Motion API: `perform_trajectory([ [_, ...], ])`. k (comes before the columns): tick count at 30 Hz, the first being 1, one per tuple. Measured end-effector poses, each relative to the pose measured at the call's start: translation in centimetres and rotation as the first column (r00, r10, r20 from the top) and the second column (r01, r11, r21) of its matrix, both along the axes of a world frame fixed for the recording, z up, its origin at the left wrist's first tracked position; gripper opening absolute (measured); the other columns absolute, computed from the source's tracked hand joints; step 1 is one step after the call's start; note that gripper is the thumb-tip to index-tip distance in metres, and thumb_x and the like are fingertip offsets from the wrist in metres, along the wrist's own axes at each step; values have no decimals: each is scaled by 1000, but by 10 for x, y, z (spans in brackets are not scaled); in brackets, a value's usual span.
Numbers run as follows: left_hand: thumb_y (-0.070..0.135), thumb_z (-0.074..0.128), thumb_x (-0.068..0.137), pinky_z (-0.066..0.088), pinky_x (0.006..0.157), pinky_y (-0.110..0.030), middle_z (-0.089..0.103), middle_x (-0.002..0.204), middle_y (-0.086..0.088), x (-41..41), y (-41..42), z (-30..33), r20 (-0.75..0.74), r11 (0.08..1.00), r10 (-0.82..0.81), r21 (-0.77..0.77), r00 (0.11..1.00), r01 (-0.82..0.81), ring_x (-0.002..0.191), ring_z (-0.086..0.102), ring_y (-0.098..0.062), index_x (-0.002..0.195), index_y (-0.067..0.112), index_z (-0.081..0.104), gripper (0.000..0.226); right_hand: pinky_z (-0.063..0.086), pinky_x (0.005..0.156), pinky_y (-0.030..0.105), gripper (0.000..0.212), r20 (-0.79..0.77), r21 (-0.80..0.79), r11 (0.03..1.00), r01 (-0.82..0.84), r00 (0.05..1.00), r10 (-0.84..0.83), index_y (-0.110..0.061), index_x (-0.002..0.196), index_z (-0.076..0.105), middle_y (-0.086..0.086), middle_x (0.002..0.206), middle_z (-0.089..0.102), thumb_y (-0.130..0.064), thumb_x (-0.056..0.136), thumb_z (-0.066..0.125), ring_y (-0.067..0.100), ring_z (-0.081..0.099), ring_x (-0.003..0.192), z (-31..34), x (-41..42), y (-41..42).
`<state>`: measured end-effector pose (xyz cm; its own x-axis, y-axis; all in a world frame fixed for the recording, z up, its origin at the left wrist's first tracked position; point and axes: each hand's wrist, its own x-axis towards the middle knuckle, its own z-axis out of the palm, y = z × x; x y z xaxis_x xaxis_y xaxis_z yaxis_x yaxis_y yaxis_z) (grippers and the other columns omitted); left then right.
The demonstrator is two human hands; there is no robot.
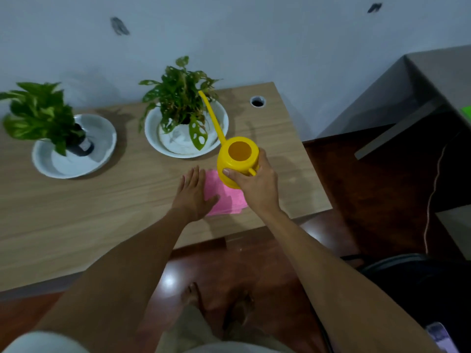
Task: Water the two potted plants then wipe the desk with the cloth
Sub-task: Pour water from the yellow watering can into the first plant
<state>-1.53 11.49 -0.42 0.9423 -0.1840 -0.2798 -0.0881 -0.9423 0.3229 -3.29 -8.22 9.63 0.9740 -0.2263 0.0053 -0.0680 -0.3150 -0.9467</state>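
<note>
currently the right hand (254, 186), fingers clamped on the yellow watering can (235, 159), is aiming its spout at the right plant (182, 98), left hand (195, 194) lying flat with fingers together on the pink cloth (229, 197); next, tipping forward to pour.

Grey-blue wall (254, 34) behind, two dark smudges on it. Round cable hole (257, 101) in the far right corner of the top. Dark red glossy floor (254, 263) below. Grey cabinet (420, 80) at right, thin cord (430, 200) hanging beside it. Black chair (407, 271) at lower right. Bare feet (219, 301) on the floor.
</note>
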Motion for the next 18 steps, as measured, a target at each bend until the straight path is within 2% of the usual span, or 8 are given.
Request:
perform_trajectory([
  [2, 69, 42, 94, 2, 130, -49, 0, 173, -17, -2, 24, 7, 20, 999, 11, 31, 1000, -11, 162, -2, -31, 165, 4, 5, 102, 54, 88, 23, 74, 14, 8, 1000, -15, 1000, 15, -17, 130, 61, -8, 110, 73, -37, 68, 96, 4, 65, 96, 6, -3, 23],
  [5, 72, 38, 92, 5, 129, -50, 4, 173, -19, -3, 58, 14, 36, 999, 7, 54, 999, -9, 161, 2, -32, 164, 3, 8, 104, 52, 87, 18, 74, 22, 10, 1000, -10, 1000, 10, -18, 131, 61, -7, 112, 73, -38, 69, 96, 2, 64, 98, 9, -8, 57],
  [9, 62, 47, 99, 1, 129, -47, -3, 174, -16, 6, 100, 15, -4, 995, -34, 89, 999, 34, 162, -5, -29, 165, 6, 3, 96, 48, 85, 7, 76, 17, 11, 999, 36, 999, -36, -20, 134, 61, -9, 116, 73, -40, 70, 95, 2, 66, 102, 10, -15, 105],
  [11, 64, 42, 99, 0, 129, -47, -5, 174, -15, 13, 119, 14, -22, 992, -86, 92, 996, 88, 161, -7, -29, 165, 7, 1, 96, 49, 85, 8, 73, 10, 20, 996, 87, 996, -87, -18, 132, 62, -15, 110, 72, -37, 70, 96, -3, 66, 97, 11, -18, 127],
  [14, 65, 38, 99, -1, 129, -46, -6, 174, -14, 21, 145, 8, -31, 986, -146, 72, 989, 148, 161, -9, -28, 165, 9, -2, 95, 54, 87, 17, 67, -4, 36, 984, 176, 984, -176, -17, 127, 63, -24, 103, 68, -32, 70, 96, -10, 64, 96, 11, -20, 158],
  [16, 64, 36, 99, -2, 129, -46, -7, 174, -13, 26, 159, 3, -38, 984, -168, 53, 985, 170, 161, -10, -28, 165, 11, -4, 94, 53, 84, 15, 65, -6, 25, 977, 212, 977, -212, -17, 126, 63, -25, 102, 67, -32, 72, 95, -13, 63, 95, 12, -20, 174],
  [18, 71, 26, 92, -2, 129, -47, -7, 174, -13, 31, 172, -4, -32, 979, -198, 37, 980, 199, 161, -10, -28, 165, 12, -5, 99, 50, 80, 8, 63, -7, 20, 969, 246, 969, -246, -16, 126, 64, -24, 102, 67, -30, 73, 95, -15, 63, 93, 13, -19, 188],
])
